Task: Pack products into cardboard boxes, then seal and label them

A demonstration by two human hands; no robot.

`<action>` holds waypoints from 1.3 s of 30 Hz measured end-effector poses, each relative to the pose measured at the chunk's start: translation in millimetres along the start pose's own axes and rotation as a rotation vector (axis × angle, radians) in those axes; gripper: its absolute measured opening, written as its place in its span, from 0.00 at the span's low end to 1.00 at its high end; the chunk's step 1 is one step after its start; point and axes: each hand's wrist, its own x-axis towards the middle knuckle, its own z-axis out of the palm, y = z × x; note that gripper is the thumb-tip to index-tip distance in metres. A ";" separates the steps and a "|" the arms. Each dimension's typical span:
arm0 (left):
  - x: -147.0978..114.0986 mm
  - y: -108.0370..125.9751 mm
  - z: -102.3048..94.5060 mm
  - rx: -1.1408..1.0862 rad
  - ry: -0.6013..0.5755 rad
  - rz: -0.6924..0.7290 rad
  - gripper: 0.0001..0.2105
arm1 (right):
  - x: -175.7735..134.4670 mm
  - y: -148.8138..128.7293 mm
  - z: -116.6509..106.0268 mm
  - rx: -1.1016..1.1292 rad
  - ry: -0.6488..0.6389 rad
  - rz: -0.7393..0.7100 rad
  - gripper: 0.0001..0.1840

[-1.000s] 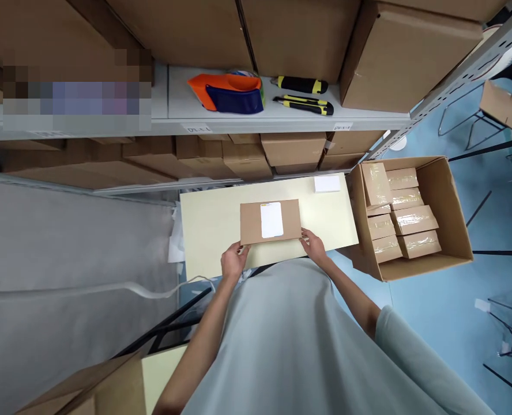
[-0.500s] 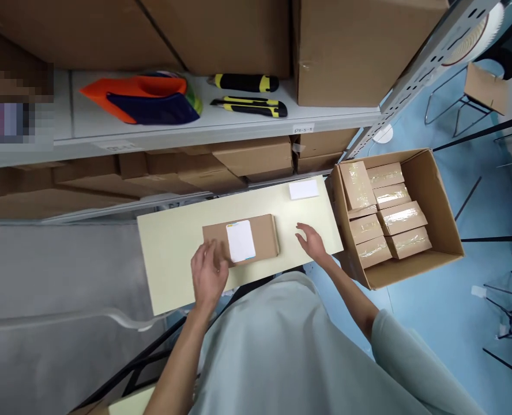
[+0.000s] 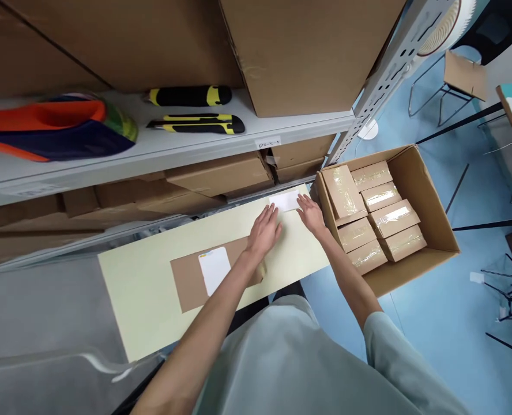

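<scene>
Though earlier at carton (image 3: 195, 280), left hand (image 3: 262, 235) now at paper (image 3: 284, 200)

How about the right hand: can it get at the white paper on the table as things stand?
Likely yes: the right hand has its fingers at the right edge of the white paper, with nothing visible between. The left hand is by the near edge, leaving that side free.
</scene>
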 end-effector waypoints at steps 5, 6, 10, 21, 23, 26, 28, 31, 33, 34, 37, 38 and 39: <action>57.1 3.9 26.4 0.098 -0.205 -0.008 0.29 | 15.1 8.3 -3.8 -0.175 -0.125 -0.050 0.21; 63.8 3.8 31.0 0.106 -0.252 -0.021 0.29 | 16.4 9.2 -4.1 -0.193 -0.138 -0.057 0.20; 76.9 0.9 44.2 0.101 -0.360 -0.082 0.30 | 20.8 12.4 -7.4 -0.201 -0.156 -0.071 0.20; 82.2 -6.6 43.5 0.071 -0.404 -0.111 0.27 | 34.6 2.3 -34.0 -0.330 -0.283 -0.179 0.21; 81.4 -5.5 41.7 0.072 -0.403 -0.108 0.27 | 35.6 -0.8 -36.8 -0.388 -0.308 -0.212 0.23; 80.6 -4.3 39.7 0.073 -0.407 -0.101 0.28 | 36.0 -1.9 -41.4 -0.429 -0.344 -0.241 0.24; 80.5 -4.0 38.7 0.071 -0.410 -0.099 0.28 | 36.0 -0.8 -44.7 -0.423 -0.342 -0.243 0.23; 80.6 -4.6 38.0 0.060 -0.411 -0.104 0.28 | 36.2 1.7 -48.4 -0.414 -0.350 -0.242 0.20; 80.9 -5.4 38.0 0.050 -0.411 -0.110 0.27 | 36.6 2.6 -49.7 -0.432 -0.381 -0.247 0.20; 81.1 -5.9 38.2 0.044 -0.412 -0.113 0.27 | 36.8 2.6 -50.0 -0.446 -0.396 -0.251 0.20; 81.7 -6.8 39.4 0.021 -0.415 -0.120 0.27 | 37.2 0.1 -49.9 -0.487 -0.420 -0.274 0.22; 81.5 -6.9 40.1 0.012 -0.415 -0.122 0.27 | 37.0 -1.4 -49.7 -0.495 -0.419 -0.280 0.23; 81.0 -6.8 40.8 0.001 -0.415 -0.124 0.27 | 36.7 -3.0 -49.4 -0.499 -0.416 -0.287 0.24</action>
